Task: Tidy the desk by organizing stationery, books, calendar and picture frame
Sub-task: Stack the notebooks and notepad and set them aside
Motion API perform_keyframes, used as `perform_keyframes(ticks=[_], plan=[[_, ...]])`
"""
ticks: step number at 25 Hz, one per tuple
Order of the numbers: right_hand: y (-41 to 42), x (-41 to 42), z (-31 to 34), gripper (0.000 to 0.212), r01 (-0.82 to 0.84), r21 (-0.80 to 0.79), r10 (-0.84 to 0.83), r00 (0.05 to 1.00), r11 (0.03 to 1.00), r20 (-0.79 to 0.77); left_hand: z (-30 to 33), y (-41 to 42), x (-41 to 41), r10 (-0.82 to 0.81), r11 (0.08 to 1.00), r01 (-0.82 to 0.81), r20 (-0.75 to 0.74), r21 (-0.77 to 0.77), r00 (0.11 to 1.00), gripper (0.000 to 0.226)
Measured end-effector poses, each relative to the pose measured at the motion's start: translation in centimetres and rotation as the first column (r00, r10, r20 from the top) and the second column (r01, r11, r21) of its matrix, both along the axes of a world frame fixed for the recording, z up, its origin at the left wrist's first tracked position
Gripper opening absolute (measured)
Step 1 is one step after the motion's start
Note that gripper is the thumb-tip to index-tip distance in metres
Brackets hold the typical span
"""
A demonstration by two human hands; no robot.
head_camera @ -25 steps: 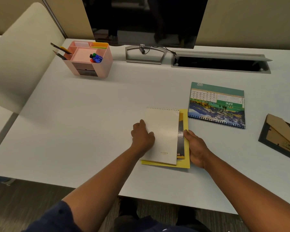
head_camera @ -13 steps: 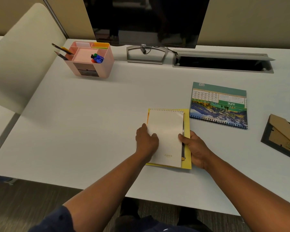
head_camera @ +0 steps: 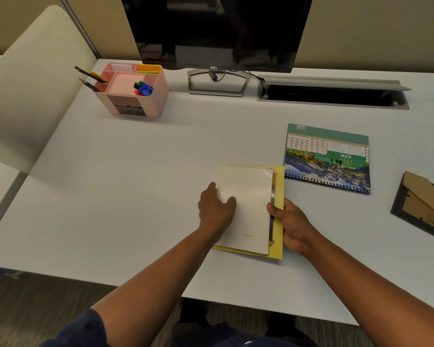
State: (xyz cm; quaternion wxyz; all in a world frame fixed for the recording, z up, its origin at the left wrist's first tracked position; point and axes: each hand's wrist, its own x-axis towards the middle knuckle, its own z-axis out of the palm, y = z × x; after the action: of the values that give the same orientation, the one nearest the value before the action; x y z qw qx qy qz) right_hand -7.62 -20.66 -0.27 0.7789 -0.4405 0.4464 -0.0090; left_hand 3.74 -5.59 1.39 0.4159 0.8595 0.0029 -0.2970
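Observation:
A cream spiral notebook point(head_camera: 251, 204) lies on top of a dark book and a yellow book point(head_camera: 278, 236) at the desk's front middle. My left hand point(head_camera: 216, 211) grips the stack's left edge, thumb on the cream cover. My right hand point(head_camera: 290, 225) holds the stack's right edge, thumb against the notebook's side. A June desk calendar point(head_camera: 328, 159) lies flat to the right, upside down to me. A picture frame point(head_camera: 424, 206) lies face down at the far right. A pink stationery organizer point(head_camera: 133, 93) with pencils and pens stands at the back left.
A black monitor point(head_camera: 218, 31) on a grey stand sits at the back centre. Beside it is an open cable tray point(head_camera: 333, 93) set into the white desk point(head_camera: 110, 196). A cream partition point(head_camera: 23, 78) borders the left side.
The cream notebook has slid right and squared up over the yellow book. Both hands stayed on the stack's edges, pressing inward.

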Motion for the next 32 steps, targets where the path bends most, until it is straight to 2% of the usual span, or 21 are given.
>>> perform_keyframes(ticks=[3, 6, 8, 10, 11, 12, 14, 15, 19, 22, 25, 28, 32], plan=[[0.5, 1.3, 0.3, 0.022, 0.063, -0.023, -0.062, 0.998, 0.998, 0.032, 0.3, 0.3, 1.2, -0.03, 0.989, 0.014, 0.112, 0.147, 0.993, 0.08], [0.3, 3.5, 1.0, 0.025, 0.149, -0.003, -0.148, 0.984, 0.989, 0.095, 1.2, 0.1, 2.1, 0.163, 0.982, -0.175, 0.151, 0.069, 0.975, 0.091], [-0.2, 5.1, 1.3, 0.029, 0.227, 0.076, -0.237, 0.959, 0.971, 0.153, 1.4, -0.3, 2.9, 0.393, 0.917, -0.391, 0.013, -0.077, 0.92, 0.105], [-0.5, 6.7, 1.7, 0.03, 0.289, 0.17, -0.322, 0.922, 0.942, 0.216, 1.4, -0.7, 3.9, 0.49, 0.767, -0.571, -0.307, -0.292, 0.816, 0.114], [-0.6, 7.6, 2.2, 0.03, 0.308, 0.202, -0.352, 0.903, 0.93, 0.245, 1.5, -1.0, 4.5, 0.452, 0.682, -0.627, -0.456, -0.377, 0.766, 0.106], [-0.5, 8.3, 2.5, 0.032, 0.313, 0.219, -0.367, 0.889, 0.924, 0.275, 1.4, -1.4, 5.1, 0.386, 0.617, -0.654, -0.557, -0.436, 0.736, 0.088], [-0.3, 9.5, 3.2, 0.033, 0.292, 0.22, -0.352, 0.878, 0.931, 0.324, 1.5, -2.3, 6.3, 0.295, 0.573, -0.651, -0.617, -0.497, 0.73, 0.048], [-0.3, 9.9, 3.6, 0.031, 0.272, 0.22, -0.335, 0.88, 0.937, 0.337, 1.5, -2.6, 7.0, 0.269, 0.572, -0.64, -0.619, -0.514, 0.738, 0.041], [-2.7, 10.8, 4.8, 0.014, 0.23, 0.255, -0.302, 0.907, 0.939, 0.295, 1.6, -2.3, 11.3, 0.13, 0.602, -0.506, -0.55, -0.617, 0.825, 0.045], [-6.7, 12.1, 4.9, 0.022, 0.226, 0.169, -0.26, 0.941, 0.959, 0.216, 1.7, -1.2, 15.8, 0.064, 0.71, -0.36, -0.454, -0.605, 0.889, 0.045], [-8.9, 14.3, 4.7, 0.017, 0.064, 0.006, -0.064, 0.99, 0.998, 0.129, 1.7, -1.0, 20.9, -0.008, 0.816, -0.223, -0.395, -0.534, 0.918, 0.049], [-9.6, 17.5, 4.0, 0.017, -0.165, -0.201, 0.169, 0.986, 0.966, 0.002, 1.7, -1.8, 26.0, -0.083, 0.916, -0.047, -0.302, -0.399, 0.95, 0.048], [-10.1, 21.8, 2.5, 0.026, -0.23, -0.259, 0.218, 0.973, 0.938, -0.075, 1.9, -4.2, 31.0, 0.004, 0.984, -0.017, -0.076, -0.179, 0.997, 0.052]])
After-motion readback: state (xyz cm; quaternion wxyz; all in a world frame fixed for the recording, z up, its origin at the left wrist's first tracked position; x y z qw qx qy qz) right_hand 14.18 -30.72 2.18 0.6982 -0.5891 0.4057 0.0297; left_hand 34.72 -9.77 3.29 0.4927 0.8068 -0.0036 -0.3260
